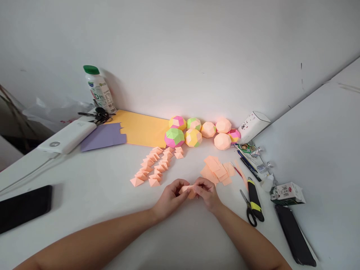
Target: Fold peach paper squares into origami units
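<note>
Between my two hands, over the near middle of the table, is a small folded piece of peach paper [191, 193]. My left hand [172, 198] pinches its left side, and my right hand [207, 193] pinches its right side; the fingers hide part of it. Just beyond my left hand, folded peach paper units [146, 167] stand in slanting rows. Flat peach paper pieces [216, 168] lie in an overlapping pile beyond my right hand. Several faceted paper balls [174, 137] in peach, yellow, green and pink sit by the wall.
At right lie scissors [249, 210], a black-yellow utility knife [255, 200], pens [248, 165], a small carton [287, 193] and a black phone-like slab [295, 234]. Yellow paper [143, 129], purple paper [104, 138], a bottle [100, 90], a white power bank [69, 137] and a phone [25, 208] occupy the left.
</note>
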### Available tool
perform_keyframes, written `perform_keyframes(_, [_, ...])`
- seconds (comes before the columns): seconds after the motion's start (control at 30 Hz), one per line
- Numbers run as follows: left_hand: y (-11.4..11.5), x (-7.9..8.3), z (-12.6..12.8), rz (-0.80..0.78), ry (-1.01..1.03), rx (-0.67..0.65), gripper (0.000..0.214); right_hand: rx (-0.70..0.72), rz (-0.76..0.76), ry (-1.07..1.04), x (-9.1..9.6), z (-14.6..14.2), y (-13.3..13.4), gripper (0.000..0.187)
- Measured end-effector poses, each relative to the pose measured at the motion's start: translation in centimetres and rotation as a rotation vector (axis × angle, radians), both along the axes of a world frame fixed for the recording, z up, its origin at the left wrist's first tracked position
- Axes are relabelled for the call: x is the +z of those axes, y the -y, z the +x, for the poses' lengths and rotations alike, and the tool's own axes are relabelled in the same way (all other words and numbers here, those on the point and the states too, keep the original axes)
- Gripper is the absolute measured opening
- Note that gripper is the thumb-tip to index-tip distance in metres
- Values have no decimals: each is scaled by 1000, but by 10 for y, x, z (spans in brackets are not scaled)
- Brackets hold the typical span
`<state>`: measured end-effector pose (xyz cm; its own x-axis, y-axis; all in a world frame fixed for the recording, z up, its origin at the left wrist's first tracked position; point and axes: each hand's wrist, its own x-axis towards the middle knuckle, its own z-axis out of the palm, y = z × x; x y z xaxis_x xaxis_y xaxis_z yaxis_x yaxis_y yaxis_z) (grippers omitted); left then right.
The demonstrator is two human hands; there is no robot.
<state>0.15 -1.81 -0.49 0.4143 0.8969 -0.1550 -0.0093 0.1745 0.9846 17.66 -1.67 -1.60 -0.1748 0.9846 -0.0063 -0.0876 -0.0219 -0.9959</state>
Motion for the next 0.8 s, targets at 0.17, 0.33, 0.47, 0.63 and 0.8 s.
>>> perform_keyframes(0.17, [-2, -1, -1, 82, -15, -14, 27, -20, -29, 24, 0, -2, 4, 17])
perform_keyframes(0.33, [-2, -3, 0, 93, -32, -23, 26, 15, -3, 96, 0, -4, 7, 16])
perform_keyframes(0.47, [-1, -3, 2, 23, 6, 12, 32, -23, -7, 85, -3, -3, 7, 15])
perform_keyframes(0.63, [-1, -1, 2, 9, -12, 17, 36, -67, -35, 93, -5, -2, 6, 16])
perform_keyframes(0.8, [-2, -1, 1, -11, 13, -5, 33, -30, -28, 105, -2, -4, 6, 16])
